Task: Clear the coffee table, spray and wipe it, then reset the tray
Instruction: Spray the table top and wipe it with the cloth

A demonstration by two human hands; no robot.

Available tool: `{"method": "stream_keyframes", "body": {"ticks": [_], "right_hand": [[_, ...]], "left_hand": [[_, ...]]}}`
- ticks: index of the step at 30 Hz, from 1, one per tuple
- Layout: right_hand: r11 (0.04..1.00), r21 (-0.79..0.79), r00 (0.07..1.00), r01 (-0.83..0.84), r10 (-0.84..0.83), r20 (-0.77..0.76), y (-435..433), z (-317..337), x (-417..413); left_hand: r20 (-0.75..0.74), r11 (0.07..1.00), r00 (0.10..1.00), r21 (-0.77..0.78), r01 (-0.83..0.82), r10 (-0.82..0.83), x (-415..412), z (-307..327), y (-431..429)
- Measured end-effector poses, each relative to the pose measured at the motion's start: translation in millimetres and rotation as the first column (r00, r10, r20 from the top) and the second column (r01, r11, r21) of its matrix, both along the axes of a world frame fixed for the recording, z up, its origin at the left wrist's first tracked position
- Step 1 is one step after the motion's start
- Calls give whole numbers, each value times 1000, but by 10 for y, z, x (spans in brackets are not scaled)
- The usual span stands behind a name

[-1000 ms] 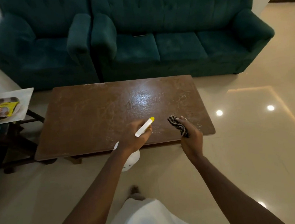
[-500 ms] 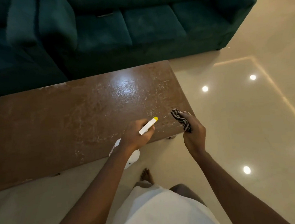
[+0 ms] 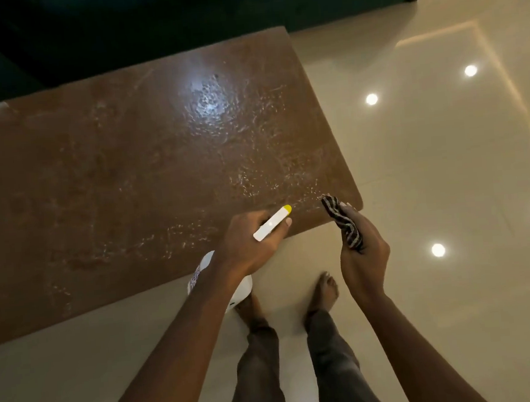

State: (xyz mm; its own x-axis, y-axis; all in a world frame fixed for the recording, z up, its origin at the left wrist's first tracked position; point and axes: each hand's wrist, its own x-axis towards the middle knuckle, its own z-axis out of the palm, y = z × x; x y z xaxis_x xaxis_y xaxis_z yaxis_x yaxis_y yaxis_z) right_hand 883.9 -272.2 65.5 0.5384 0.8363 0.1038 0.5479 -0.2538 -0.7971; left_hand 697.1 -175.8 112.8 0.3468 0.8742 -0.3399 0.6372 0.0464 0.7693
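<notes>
Head camera, looking steeply down: my left hand [image 3: 248,243] is wrapped around a white spray bottle [image 3: 237,285], its body hanging below the wrist at the near edge of the brown desk [image 3: 112,168]. The bottle's white spray head [image 3: 271,223] runs up and to the right from the hand, its yellow nozzle tip [image 3: 287,208] aimed over the desk's near right corner. My right hand [image 3: 361,256] is closed on a bunched striped cloth [image 3: 343,223], one dark end poking up just beside that corner and not touching the wood, as far as I can tell. Droplets and a wet sheen cover the right half of the desktop; the left half looks duller. No tray or clutter shows on the surface, so I judge clearing done and spraying in hand or nearly finished. Next comes the wipe: the cloth must drop flat onto the wet patch and sweep across, and the bottle wants parking somewhere off the top first. Bare feet [image 3: 323,291] stand on the glossy tiled floor [image 3: 429,172] below.
</notes>
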Motion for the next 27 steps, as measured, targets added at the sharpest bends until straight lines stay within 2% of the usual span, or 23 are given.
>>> {"method": "stream_keyframes", "body": {"ticks": [4, 8, 16, 23, 25, 27], "right_hand": [[1000, 11, 999, 0, 0, -32, 118, -357, 178], [999, 32, 999, 24, -23, -44, 196, -425, 351], [999, 17, 991, 32, -29, -133, 338, -506, 678], [996, 73, 990, 48, -38, -134, 817, -596, 783], [1000, 9, 995, 11, -10, -101, 1012, -714, 733], [975, -189, 993, -120, 122, 1, 1173, -886, 579]], "left_hand": [[-93, 999, 995, 45, -16, 20, 225, -375, 53], [-154, 998, 987, 43, -39, 46, 309, -549, 71], [-136, 992, 983, -23, -125, 121, 342, -624, 106], [-23, 975, 975, 3, -222, 222, 309, -620, 230], [8, 965, 965, 3, -262, 262, 291, -604, 252], [42, 951, 950, -9, -308, 308, 249, -608, 260]]}}
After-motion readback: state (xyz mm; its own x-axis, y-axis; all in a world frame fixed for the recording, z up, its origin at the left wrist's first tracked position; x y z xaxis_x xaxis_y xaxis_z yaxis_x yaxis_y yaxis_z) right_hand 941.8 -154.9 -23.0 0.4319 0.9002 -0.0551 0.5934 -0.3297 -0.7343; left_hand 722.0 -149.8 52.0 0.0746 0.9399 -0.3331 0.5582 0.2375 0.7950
